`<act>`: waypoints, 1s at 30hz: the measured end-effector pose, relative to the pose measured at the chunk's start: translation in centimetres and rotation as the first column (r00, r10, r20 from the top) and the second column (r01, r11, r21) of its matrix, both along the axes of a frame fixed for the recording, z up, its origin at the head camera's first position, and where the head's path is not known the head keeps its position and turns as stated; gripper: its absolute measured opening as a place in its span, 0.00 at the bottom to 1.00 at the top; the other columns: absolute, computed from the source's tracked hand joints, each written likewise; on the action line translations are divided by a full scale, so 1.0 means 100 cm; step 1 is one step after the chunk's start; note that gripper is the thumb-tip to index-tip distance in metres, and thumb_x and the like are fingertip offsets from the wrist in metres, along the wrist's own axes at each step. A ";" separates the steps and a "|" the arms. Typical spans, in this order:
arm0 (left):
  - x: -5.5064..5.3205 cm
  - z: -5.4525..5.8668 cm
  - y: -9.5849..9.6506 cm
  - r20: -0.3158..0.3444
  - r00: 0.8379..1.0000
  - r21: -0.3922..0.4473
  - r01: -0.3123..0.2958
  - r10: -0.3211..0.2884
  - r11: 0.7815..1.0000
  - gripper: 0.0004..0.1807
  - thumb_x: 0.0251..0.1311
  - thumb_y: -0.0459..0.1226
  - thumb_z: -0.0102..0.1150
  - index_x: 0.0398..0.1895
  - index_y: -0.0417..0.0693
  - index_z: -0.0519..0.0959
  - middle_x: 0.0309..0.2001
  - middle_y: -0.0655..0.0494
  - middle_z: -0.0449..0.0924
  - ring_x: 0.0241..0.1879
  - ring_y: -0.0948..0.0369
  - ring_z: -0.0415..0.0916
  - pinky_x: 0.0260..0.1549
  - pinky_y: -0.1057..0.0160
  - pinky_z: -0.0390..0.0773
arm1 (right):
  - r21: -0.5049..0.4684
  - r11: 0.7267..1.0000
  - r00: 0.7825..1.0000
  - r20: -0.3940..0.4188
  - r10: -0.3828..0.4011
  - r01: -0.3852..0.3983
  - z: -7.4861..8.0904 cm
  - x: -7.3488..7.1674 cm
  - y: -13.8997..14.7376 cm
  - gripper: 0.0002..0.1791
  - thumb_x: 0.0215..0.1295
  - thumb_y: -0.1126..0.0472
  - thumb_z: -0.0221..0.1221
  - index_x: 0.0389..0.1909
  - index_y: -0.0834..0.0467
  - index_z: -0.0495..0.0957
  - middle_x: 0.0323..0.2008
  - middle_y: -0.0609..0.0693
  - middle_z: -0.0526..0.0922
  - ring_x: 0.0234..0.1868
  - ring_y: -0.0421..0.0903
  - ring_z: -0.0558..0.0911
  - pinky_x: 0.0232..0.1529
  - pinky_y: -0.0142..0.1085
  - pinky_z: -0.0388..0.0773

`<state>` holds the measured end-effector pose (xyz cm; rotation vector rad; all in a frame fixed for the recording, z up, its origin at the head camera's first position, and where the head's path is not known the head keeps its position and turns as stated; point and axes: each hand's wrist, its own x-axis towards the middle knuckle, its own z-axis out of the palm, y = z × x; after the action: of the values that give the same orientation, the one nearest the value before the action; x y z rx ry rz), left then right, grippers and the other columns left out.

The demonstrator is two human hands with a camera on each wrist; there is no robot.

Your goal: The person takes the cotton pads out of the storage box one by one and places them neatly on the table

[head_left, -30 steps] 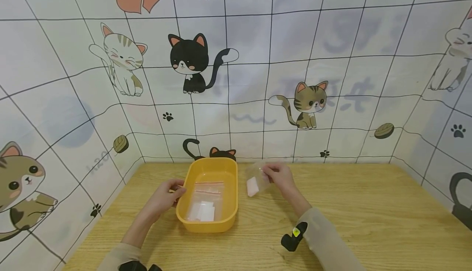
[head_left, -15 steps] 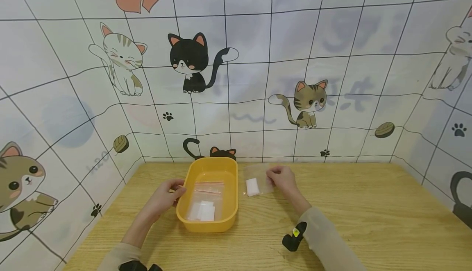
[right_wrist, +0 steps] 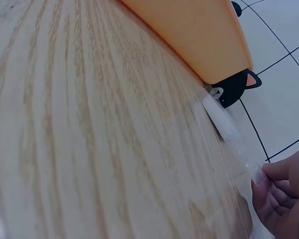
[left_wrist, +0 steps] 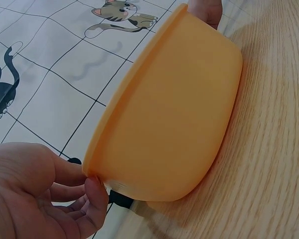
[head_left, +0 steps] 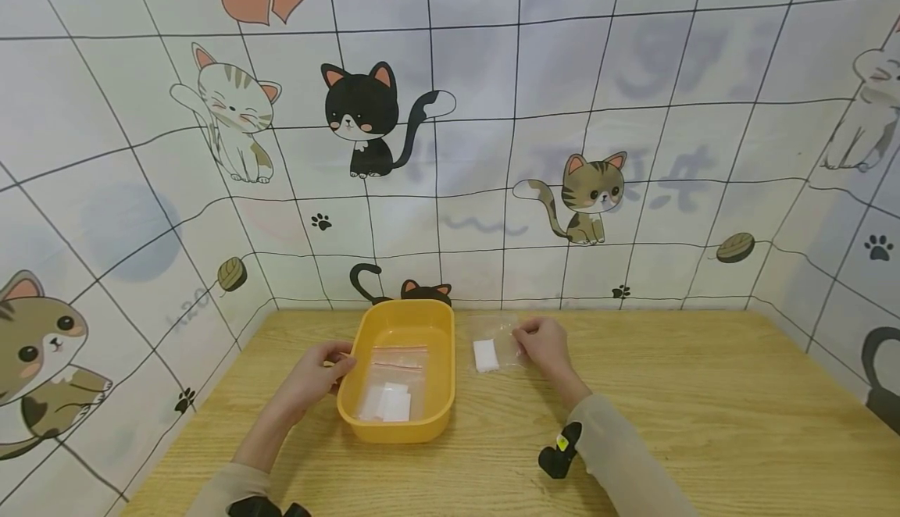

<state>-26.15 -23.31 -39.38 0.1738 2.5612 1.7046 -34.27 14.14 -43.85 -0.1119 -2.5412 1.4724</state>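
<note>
A yellow plastic basin (head_left: 397, 432) stands on the table. My left hand (head_left: 314, 374) pinches its left rim between thumb and fingers, as the left wrist view shows on the basin wall (left_wrist: 169, 109). Inside lie clear zip bags (head_left: 399, 362) with white pieces (head_left: 396, 406) in them; how many bags overlap I cannot tell. Right of the basin, my right hand (head_left: 546, 345) pinches the right edge of another clear bag (head_left: 505, 337) holding a white rectangular piece (head_left: 485, 355). In the right wrist view this bag (right_wrist: 229, 127) is low over the wood, apart from the basin.
The wooden table (head_left: 703, 408) reaches out to both sides. A white cloth wall (head_left: 478, 142) with grid lines and printed cats rises behind its back edge. Black wrist mounts (head_left: 558, 454) sit on the forearms over beige sleeves (head_left: 629, 454).
The clear bag has gone from tilted to flatter over the table. My right hand has shifted slightly right, keeping its pinch. My left hand and the basin stay put.
</note>
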 end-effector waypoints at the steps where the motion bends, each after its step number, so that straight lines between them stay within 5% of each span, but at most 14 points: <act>1: 0.000 0.000 0.000 0.000 1.000 0.000 -0.001 0.001 1.000 0.19 0.73 0.30 0.52 0.61 0.25 0.71 0.43 0.39 0.74 0.33 0.54 0.77 0.30 0.61 0.81 | -0.004 1.000 1.000 0.003 -0.001 0.001 0.000 0.000 0.000 0.07 0.65 0.66 0.64 0.34 0.68 0.83 0.21 0.50 0.81 0.20 0.39 0.76 0.21 0.29 0.72; 30: 0.000 -0.001 0.002 0.011 1.000 -0.006 -0.017 0.017 1.000 0.18 0.74 0.30 0.52 0.60 0.25 0.71 0.43 0.41 0.74 0.34 0.55 0.76 0.31 0.60 0.81 | 0.115 0.993 0.999 0.018 -0.037 0.034 0.002 0.003 -0.003 0.09 0.64 0.63 0.64 0.30 0.66 0.84 0.17 0.48 0.81 0.18 0.39 0.77 0.22 0.30 0.73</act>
<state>-26.15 -23.15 -39.46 0.1420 2.5669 1.6994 -33.92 13.83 -43.64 -0.1541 -2.6187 1.3154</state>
